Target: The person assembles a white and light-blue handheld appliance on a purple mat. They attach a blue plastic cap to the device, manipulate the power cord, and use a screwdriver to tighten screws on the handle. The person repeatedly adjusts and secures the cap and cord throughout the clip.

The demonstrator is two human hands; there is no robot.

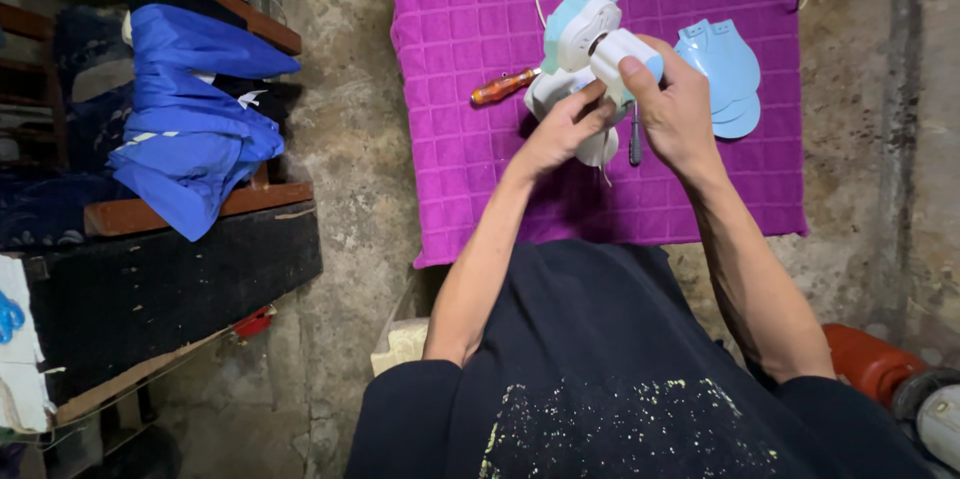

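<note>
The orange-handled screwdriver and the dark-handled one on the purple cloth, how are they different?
The orange-handled screwdriver lies slanted left of the white and pale-blue plastic gadget; the dark-handled screwdriver points straight up and down, between the hands. The orange one shows whole; the right hand partly hides the dark one. Both rest untouched on the purple quilted cloth.

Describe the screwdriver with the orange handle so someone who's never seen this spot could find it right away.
Start at the purple quilted mat spread on the concrete floor. Just beside the person's left hand, which with the right hand holds a white and pale-blue plastic appliance, lies the screwdriver. Its glossy amber-orange handle is the only orange thing on the mat.
</note>
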